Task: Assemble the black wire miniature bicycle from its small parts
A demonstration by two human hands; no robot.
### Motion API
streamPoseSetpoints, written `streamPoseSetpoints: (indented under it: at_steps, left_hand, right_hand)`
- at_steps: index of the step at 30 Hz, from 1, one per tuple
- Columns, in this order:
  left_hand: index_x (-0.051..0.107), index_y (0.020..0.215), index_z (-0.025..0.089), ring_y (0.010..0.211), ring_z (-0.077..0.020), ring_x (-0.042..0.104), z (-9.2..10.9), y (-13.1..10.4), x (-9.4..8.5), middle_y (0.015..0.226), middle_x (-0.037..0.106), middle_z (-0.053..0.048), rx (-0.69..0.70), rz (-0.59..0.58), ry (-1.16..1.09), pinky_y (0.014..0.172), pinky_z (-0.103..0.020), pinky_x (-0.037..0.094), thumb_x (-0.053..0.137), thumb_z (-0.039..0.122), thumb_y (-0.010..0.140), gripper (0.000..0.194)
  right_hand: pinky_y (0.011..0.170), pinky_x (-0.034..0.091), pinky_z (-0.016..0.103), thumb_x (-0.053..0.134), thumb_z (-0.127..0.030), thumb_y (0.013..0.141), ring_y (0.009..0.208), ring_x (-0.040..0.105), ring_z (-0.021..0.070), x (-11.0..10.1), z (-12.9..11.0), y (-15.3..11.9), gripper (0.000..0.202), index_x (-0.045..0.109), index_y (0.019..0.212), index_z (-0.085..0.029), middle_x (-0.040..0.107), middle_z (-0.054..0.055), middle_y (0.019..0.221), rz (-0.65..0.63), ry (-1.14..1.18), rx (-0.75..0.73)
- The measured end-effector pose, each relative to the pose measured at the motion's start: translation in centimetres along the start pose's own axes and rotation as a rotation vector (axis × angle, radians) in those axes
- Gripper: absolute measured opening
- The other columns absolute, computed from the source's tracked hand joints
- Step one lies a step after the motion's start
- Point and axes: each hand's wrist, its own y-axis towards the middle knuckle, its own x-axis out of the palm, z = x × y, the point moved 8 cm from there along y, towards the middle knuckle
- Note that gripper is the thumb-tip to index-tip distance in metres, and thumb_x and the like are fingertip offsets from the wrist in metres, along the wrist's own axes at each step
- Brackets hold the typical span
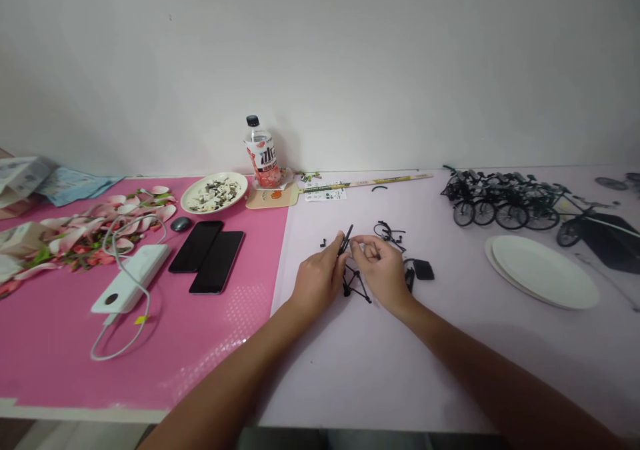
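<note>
My left hand (317, 277) is closed, with a slim black plastic part (347, 237) upright between thumb and fingers. Close against it, my right hand (384, 271) has thumb and fingertips pinched together at the same part; whether a second tiny piece is between them I cannot tell. Below both hands is a black miniature bicycle frame (358, 287), partly covered by them. Behind my right hand lie loose thin black parts (391, 235), and beside its wrist is a flat black square piece (424, 270). A tiny black piece (323, 243) lies past my left hand.
Assembled black miniature bicycles (505, 200) stand in a row at the back right, near white plates (550, 273). On the pink left side are phones (217, 263), a white power bank (133, 280) with cable, a plate of small bits (214, 193), a bottle (263, 157) and artificial flowers (115, 230).
</note>
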Motion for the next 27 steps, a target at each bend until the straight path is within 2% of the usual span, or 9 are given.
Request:
streamPoseSetpoints:
  at_steps: [9, 13, 15, 20, 27]
  left_hand:
    - [0.054, 0.149, 0.015, 0.088, -0.0231, 0.077, -0.52, 0.21, 0.06, 0.105, 0.08, -0.012, -0.225, -0.067, -0.097, 0.078, -0.03, 0.057, 0.043, 0.039, 0.107, 0.05]
    - [0.063, 0.14, 0.016, 0.074, -0.0197, 0.074, -0.64, 0.15, 0.22, 0.093, 0.08, -0.008, -0.298, -0.081, -0.212, 0.072, -0.028, 0.054, 0.044, 0.041, 0.107, 0.045]
    - [0.065, 0.136, 0.017, 0.072, -0.0185, 0.072, -0.67, 0.14, 0.14, 0.093, 0.08, -0.007, -0.312, -0.056, -0.254, 0.071, -0.027, 0.053, 0.045, 0.04, 0.107, 0.043]
    - [0.065, 0.137, 0.018, 0.083, -0.0191, 0.074, -0.62, 0.11, 0.23, 0.102, 0.08, -0.007, -0.313, -0.023, -0.329, 0.073, -0.026, 0.053, 0.045, 0.036, 0.106, 0.04]
    - [0.063, 0.138, 0.019, 0.075, -0.0176, 0.072, -0.73, -0.09, 0.62, 0.095, 0.08, -0.007, -0.319, -0.038, -0.324, 0.069, -0.026, 0.053, 0.044, 0.036, 0.107, 0.041]
  right_hand:
    - [0.052, 0.034, 0.026, 0.067, -0.04, 0.087, 0.052, 0.033, 0.0108, 0.39, 0.18, -0.02, 0.023, 0.072, 0.085, -0.017, 0.03, -0.009, 0.057, -0.027, 0.038, 0.011]
    - [0.05, 0.031, 0.026, 0.067, -0.039, 0.086, 0.051, 0.031, 0.0105, 0.57, -0.01, -0.19, 0.022, 0.072, 0.084, -0.017, 0.03, -0.009, 0.056, -0.038, 0.043, -0.013]
    - [0.05, 0.031, 0.025, 0.067, -0.039, 0.086, 0.051, 0.031, 0.0105, 0.63, -0.1, -0.26, 0.022, 0.072, 0.083, -0.017, 0.03, -0.009, 0.056, -0.039, 0.046, -0.016]
    - [0.05, 0.032, 0.025, 0.068, -0.041, 0.086, 0.051, 0.031, 0.0107, 0.72, -0.03, -0.5, 0.025, 0.072, 0.082, -0.017, 0.029, -0.009, 0.055, -0.039, 0.061, 0.025]
    - [0.05, 0.037, 0.025, 0.072, -0.048, 0.082, 0.053, 0.037, 0.0111, 0.88, 0.36, -0.72, 0.031, 0.072, 0.081, -0.017, 0.038, -0.007, 0.057, -0.036, 0.134, 0.122]
